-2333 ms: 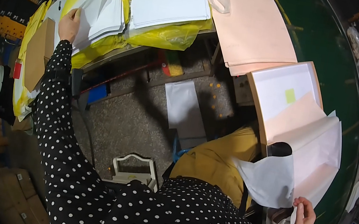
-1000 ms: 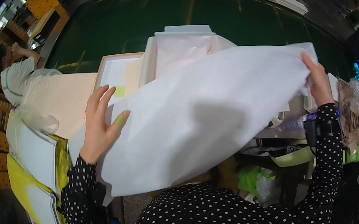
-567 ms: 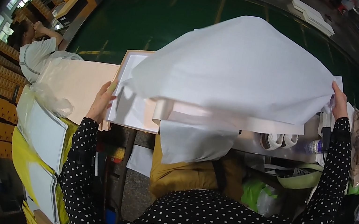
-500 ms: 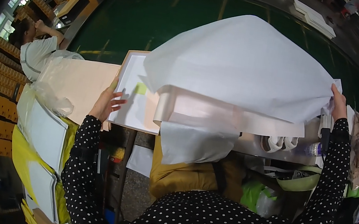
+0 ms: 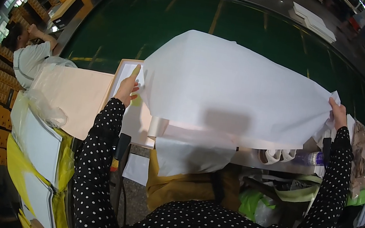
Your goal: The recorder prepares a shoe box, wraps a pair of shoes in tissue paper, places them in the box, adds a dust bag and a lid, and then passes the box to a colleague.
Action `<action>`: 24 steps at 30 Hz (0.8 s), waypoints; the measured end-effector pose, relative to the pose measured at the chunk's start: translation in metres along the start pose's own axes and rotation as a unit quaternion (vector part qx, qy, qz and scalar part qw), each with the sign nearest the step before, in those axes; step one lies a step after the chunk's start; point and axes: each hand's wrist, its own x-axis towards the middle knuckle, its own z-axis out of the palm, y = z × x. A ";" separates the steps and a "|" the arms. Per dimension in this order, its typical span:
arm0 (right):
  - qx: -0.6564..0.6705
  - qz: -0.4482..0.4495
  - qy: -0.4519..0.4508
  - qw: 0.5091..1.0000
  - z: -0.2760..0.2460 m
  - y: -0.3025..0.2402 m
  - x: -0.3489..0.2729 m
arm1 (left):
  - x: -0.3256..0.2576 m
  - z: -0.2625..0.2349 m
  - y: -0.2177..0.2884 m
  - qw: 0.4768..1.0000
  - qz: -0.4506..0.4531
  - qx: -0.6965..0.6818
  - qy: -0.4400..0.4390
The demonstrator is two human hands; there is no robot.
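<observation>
A large sheet of white tissue paper [image 5: 230,86] spreads over an open shallow box [image 5: 125,68] with a tan rim and white inside. My right hand [image 5: 338,115] pinches the sheet's right corner. Above the box's left side, my left hand [image 5: 127,89] has its fingers apart, close to the sheet's left edge, and grips nothing. Pale pink paper [image 5: 157,129] shows under the sheet at the box's front. Another piece of white tissue [image 5: 192,156] hangs over the front side toward me. Most of the box's inside is hidden.
A green conveyor belt [image 5: 115,25] lies beyond the box. At left are a pale pink sheet stack [image 5: 67,95] and white boards [image 5: 38,138] in yellow wrap. White shoes [image 5: 277,155] and a purple roll [image 5: 310,158] sit at right. A co-worker [image 5: 32,60] is at far left.
The white sheet has come down and nearer, spreading lower over the box. My left hand has moved right and up to its left edge. My right hand has lowered, still holding the corner.
</observation>
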 end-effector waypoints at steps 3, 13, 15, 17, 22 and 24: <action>0.018 -0.022 0.062 0.998 -0.011 0.011 -0.007 | 0.013 0.035 0.017 0.999 0.039 0.027 0.019; -0.131 -0.057 0.209 0.967 0.006 -0.012 -0.013 | 0.025 0.005 0.006 0.971 0.035 -0.106 -0.209; -0.120 -0.118 0.274 0.947 -0.001 -0.019 -0.049 | -0.002 0.016 0.014 0.985 0.095 -0.066 -0.128; -0.092 -0.288 0.302 0.904 0.008 -0.032 -0.095 | -0.005 -0.012 0.010 0.985 0.080 -0.065 -0.135; -0.108 -0.441 0.110 0.884 0.078 -0.031 -0.251 | 0.007 -0.050 -0.015 0.991 0.085 -0.062 -0.079; -0.147 -0.430 0.021 0.890 0.108 -0.021 -0.289 | 0.013 -0.059 -0.025 0.989 0.060 -0.094 -0.097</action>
